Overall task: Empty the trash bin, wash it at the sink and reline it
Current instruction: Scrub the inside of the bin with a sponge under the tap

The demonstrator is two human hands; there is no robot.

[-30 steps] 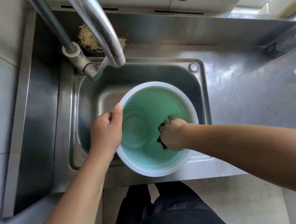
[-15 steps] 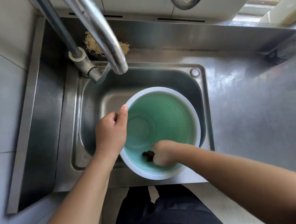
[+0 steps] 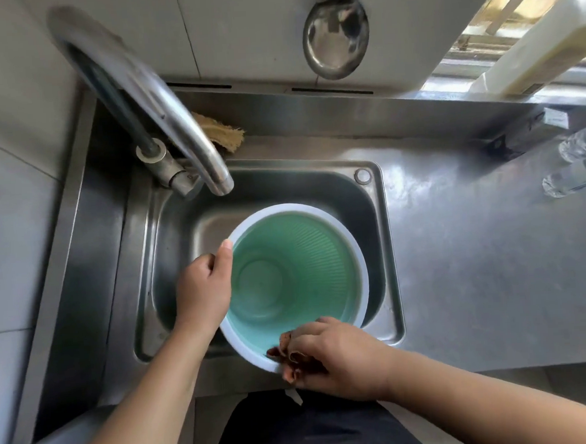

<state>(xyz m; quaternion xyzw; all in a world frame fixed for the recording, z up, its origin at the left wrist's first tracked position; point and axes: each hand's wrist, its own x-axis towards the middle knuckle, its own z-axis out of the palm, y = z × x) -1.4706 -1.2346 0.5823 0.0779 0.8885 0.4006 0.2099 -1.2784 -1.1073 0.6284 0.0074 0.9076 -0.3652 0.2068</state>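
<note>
From the head view, you are in the washing step. The bin [image 3: 297, 283] stands in the sink [image 3: 372, 196], open side up, with no liner in it, and its near rim leans toward you. Your left hand [image 3: 205, 290] grips the rim on the left side, with the thumb hooked over the edge and the fingers curled outside. Your right hand [image 3: 331, 358] is closed around a dark brown rag [image 3: 291, 355] and presses it on the near rim, right at the front edge of the sink. The tap [image 3: 213, 171] points down into the sink behind the bin, and no water is coming out that I can see. The green inside looks clean, but I cannot tell if it is wet. I think the next move is to wipe around the rest of the rim while you turn the bin with your left hand. After that it will need a rinse under the tap, so hold it tight, because a wet rim can slip.
</note>
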